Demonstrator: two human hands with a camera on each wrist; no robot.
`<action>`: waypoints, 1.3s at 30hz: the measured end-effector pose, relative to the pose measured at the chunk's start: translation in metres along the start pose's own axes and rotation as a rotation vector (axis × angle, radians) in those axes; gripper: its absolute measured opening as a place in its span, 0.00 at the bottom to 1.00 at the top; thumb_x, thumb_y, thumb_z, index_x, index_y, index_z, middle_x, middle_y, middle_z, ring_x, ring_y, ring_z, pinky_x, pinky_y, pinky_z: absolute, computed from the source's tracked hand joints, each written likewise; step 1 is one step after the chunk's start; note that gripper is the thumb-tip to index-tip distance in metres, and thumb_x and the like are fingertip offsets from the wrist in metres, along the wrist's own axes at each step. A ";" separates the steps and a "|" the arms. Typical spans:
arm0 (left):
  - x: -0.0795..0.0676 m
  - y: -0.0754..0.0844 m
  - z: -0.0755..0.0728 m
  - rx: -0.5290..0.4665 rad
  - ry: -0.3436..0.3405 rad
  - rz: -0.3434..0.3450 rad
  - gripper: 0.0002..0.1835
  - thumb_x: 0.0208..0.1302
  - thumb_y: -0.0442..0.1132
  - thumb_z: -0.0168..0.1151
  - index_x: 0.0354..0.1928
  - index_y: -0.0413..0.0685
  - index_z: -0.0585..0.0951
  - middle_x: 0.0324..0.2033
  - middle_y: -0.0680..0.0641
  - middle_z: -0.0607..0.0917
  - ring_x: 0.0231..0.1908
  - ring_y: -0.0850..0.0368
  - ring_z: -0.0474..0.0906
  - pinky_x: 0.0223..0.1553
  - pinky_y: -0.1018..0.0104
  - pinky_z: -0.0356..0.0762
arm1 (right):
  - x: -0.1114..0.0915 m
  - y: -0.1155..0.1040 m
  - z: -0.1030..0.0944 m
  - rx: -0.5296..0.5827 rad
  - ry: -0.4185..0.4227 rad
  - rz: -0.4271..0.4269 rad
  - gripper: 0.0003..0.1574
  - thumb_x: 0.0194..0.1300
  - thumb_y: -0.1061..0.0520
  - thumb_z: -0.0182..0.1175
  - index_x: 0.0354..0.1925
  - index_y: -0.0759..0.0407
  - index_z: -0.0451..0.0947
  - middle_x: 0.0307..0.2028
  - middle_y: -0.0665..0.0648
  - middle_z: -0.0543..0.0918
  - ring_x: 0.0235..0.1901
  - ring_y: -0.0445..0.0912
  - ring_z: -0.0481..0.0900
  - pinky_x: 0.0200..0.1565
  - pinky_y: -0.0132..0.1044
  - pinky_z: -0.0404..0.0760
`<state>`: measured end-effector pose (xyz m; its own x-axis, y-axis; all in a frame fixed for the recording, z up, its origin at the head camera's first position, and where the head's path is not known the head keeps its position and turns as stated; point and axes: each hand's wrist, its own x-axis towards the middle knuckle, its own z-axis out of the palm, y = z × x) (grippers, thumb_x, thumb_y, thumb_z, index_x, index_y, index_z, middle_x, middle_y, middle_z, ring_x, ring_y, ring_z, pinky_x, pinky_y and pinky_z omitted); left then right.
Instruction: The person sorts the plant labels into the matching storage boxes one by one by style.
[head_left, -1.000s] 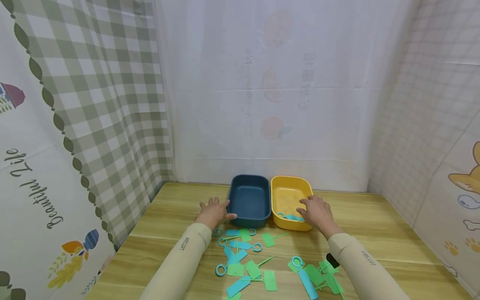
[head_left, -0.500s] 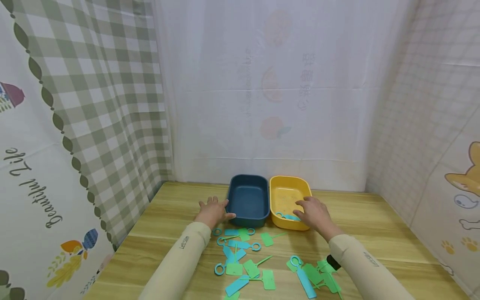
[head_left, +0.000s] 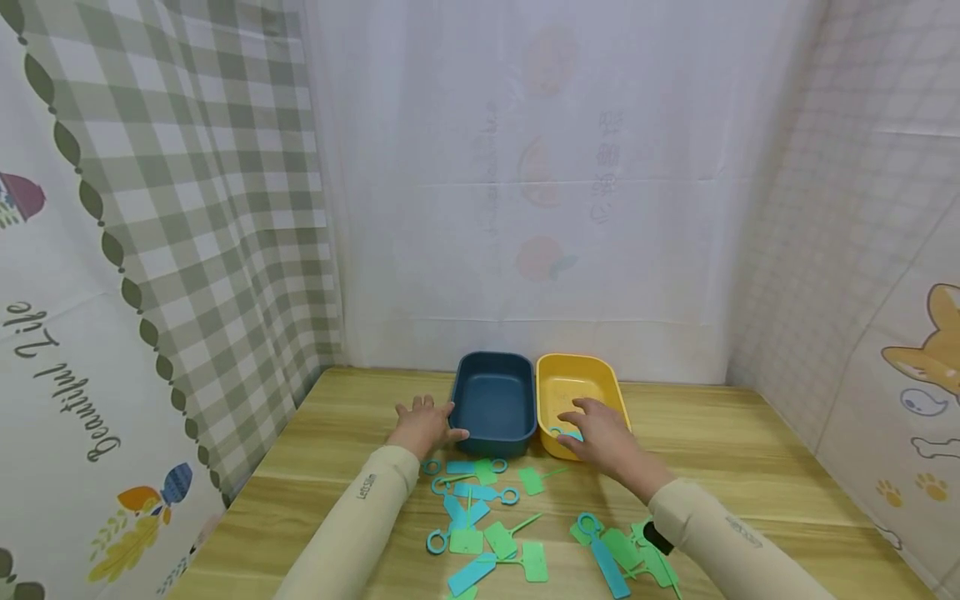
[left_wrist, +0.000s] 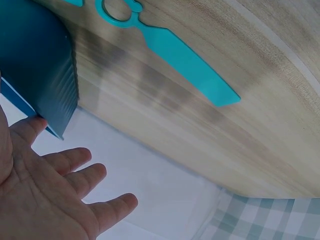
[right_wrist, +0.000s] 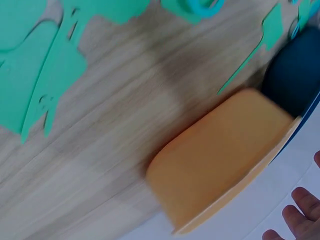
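My left hand is beside the navy bin, fingers spread and holding nothing. In the left wrist view, its index fingertip is right at that bin's rim. My right hand overlaps the front right of the yellow bin, fingers loosely bent with nothing between them. Blue ring-ended tags lie in the yellow bin, partly hidden by this hand. In front of the bins are several flat blue tags with rings and green tags with thin stems.
Nearer my right forearm lies a second pile of green tags, with one blue ring tag across it. The bins stand side by side near the table's back edge. A white curtain hangs behind, with patterned cloth on both sides.
My right hand has moved left, farther over the yellow bin. The left hand keeps its place beside the navy bin, and the head view has shifted slightly.
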<state>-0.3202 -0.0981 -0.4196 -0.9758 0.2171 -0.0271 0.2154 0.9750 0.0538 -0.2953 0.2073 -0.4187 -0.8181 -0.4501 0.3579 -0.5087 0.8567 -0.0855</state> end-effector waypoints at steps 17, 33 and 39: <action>0.002 0.000 -0.002 0.029 0.007 0.007 0.39 0.67 0.68 0.52 0.72 0.52 0.69 0.66 0.33 0.69 0.67 0.33 0.61 0.61 0.28 0.59 | -0.055 -0.110 0.022 0.004 -0.168 -0.536 0.19 0.63 0.34 0.64 0.47 0.40 0.87 0.59 0.57 0.77 0.62 0.54 0.72 0.57 0.59 0.73; 0.004 0.000 -0.002 0.053 -0.018 0.004 0.40 0.67 0.69 0.51 0.73 0.54 0.68 0.68 0.34 0.68 0.68 0.33 0.60 0.62 0.28 0.57 | -0.082 -0.129 0.048 -0.153 -0.111 -0.699 0.08 0.61 0.45 0.68 0.25 0.37 0.85 0.52 0.50 0.80 0.55 0.48 0.77 0.49 0.51 0.80; 0.004 0.001 -0.001 0.055 -0.021 0.001 0.40 0.66 0.69 0.50 0.73 0.54 0.68 0.68 0.34 0.67 0.69 0.33 0.59 0.62 0.28 0.57 | -0.079 -0.130 0.050 -0.144 -0.071 -0.707 0.09 0.58 0.45 0.70 0.22 0.37 0.84 0.51 0.49 0.80 0.54 0.48 0.77 0.48 0.52 0.80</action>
<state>-0.3241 -0.0966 -0.4182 -0.9748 0.2180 -0.0482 0.2183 0.9759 -0.0008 -0.1777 0.1195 -0.4824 -0.3242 -0.9198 0.2210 -0.8862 0.3770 0.2694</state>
